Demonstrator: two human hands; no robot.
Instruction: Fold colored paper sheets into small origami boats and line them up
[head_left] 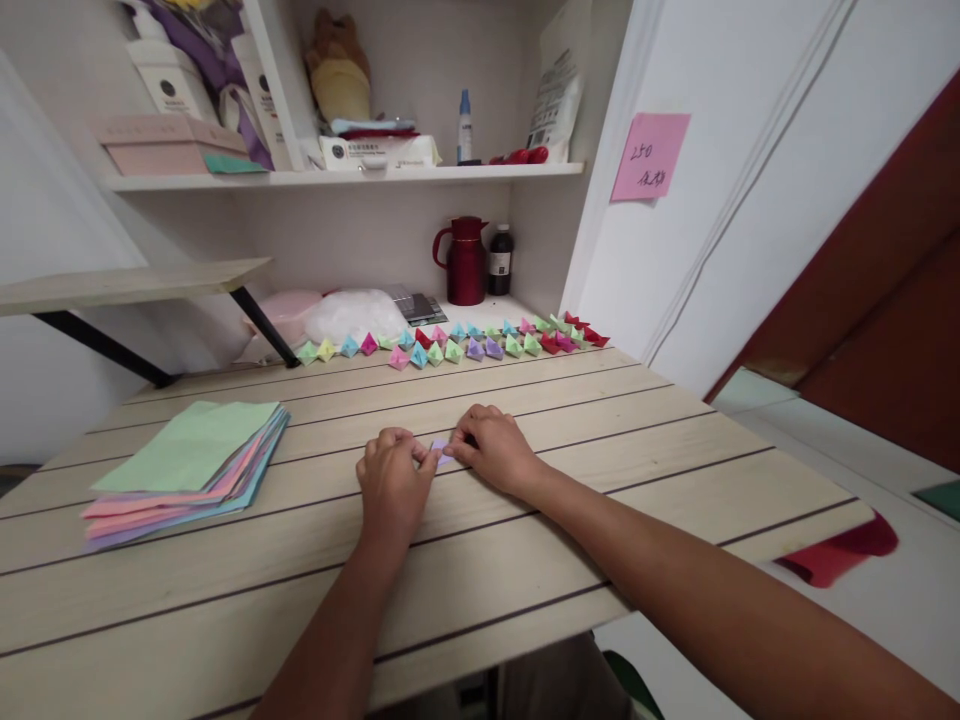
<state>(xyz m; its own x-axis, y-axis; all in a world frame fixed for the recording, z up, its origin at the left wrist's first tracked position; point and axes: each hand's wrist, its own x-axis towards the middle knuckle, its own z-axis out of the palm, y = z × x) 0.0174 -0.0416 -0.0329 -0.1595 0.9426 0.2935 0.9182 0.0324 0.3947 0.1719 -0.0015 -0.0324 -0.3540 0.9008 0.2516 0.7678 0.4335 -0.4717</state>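
A small piece of purple paper lies low over the middle of the wooden table, between my two hands. My left hand pinches its left side with thumb and fingertips. From the right, my right hand grips the other side, fingers curled in. Much of the paper is covered by my fingers, so its folds are hard to make out. Beyond my hands, small folded paper boats in several colours stand in rows along the table's back edge.
A stack of coloured paper sheets rests on the left, below a small raised shelf with black legs. Behind the boats are a clear plastic bag, a red jug and a dark bottle. A pink note sticks to the wall.
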